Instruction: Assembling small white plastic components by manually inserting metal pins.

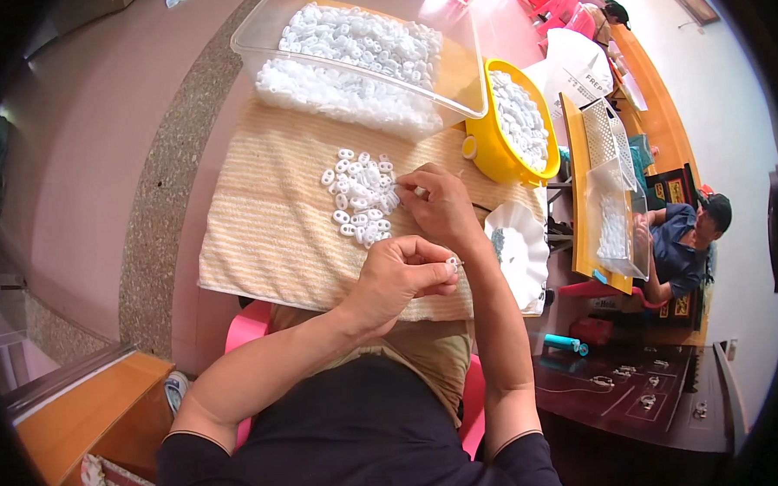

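Head view, nearest first: what do your hands have?

"My left hand (395, 274) pinches a small white oval plastic piece (451, 263) between thumb and forefinger, above the yellow-striped towel (258, 223). Beyond it, my right hand (439, 202) has its fingertips bunched at the right edge of a loose pile of white two-holed ovals (361, 192)."

How would you do this well?

"I'd grip the piece by its rim, leaving the holes free, and take singles from the pile's edge rather than dig into the middle. Pieces this small could slip or scatter, so a light touch suits."

And what can't you make out?

"Whether my right fingertips have anything between them, I cannot tell. My left fingers cover part of their piece. Grey bits (504, 243) in the white fluted dish (530, 286) blur together. Further off, the yellow oval tub (494, 158) hides its lower contents, and the clear plastic bin (464, 83) is cut off at the top. At far right, the dark-shirted co-worker's (677, 235) fingers are too small to read."
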The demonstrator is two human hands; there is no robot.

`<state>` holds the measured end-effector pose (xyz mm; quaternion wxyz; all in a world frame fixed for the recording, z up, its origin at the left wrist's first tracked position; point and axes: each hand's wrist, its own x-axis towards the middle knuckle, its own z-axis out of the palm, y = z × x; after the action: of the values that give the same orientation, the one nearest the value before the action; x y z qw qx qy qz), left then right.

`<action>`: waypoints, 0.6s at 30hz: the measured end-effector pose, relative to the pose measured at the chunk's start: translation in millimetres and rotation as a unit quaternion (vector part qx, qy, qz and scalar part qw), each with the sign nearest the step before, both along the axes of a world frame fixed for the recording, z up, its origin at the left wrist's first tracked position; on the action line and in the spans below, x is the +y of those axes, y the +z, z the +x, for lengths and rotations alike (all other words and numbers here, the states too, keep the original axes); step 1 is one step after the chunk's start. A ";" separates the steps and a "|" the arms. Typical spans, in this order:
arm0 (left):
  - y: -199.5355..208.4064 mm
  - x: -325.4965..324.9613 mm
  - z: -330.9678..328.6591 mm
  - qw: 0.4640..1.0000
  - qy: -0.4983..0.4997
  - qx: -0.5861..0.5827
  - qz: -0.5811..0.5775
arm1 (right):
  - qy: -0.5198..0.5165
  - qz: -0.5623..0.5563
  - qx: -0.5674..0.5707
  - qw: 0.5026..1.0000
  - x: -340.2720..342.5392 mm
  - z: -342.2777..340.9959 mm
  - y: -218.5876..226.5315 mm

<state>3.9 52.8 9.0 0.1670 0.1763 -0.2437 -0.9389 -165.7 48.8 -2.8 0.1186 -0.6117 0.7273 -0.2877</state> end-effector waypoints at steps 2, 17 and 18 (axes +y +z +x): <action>0.0 0.3 -0.3 1.000 0.001 0.000 0.001 | 0.007 0.003 -0.005 1.000 -0.3 1.5 3.1; -4.2 -2.6 -1.4 0.999 0.034 -0.009 0.005 | -0.106 -0.016 -0.364 0.925 47.2 2.0 4.1; -4.2 -2.5 -1.9 0.999 0.038 -0.012 0.005 | -0.107 -0.018 -0.364 0.925 52.1 4.9 6.7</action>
<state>2.0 50.3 4.8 0.1989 0.1977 -0.2343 -0.9308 -160.8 100.9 3.9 0.3333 -0.3855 0.6897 -0.5145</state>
